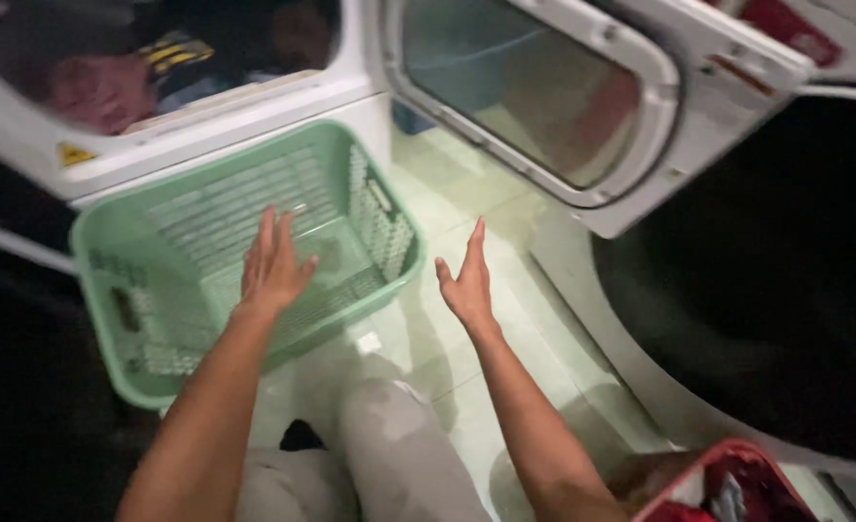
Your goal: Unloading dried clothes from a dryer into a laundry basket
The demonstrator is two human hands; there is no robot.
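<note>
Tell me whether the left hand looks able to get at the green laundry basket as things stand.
Probably yes. The left hand is open, spread above the green laundry basket, whose top is open with nothing seen inside. Nothing lies between them; the right hand is off to the side over the floor.

A pale tiled floor point(467, 208) carries everything here. A green plastic laundry basket point(109, 246) stands directly on it, empty, its slatted walls and bottom bare. The basket's far side sits against the white front of a machine point(215, 126), which also stands on the floor. Right of the basket, a strip of bare tile runs back past an open round door point(534, 97). Near and to the right of the basket, well apart from it, a red basket point(708, 478) with cloth in it shows at the lower edge. A small pale scrap point(368, 342) lies on the tile just beside the green basket's near corner.
</note>
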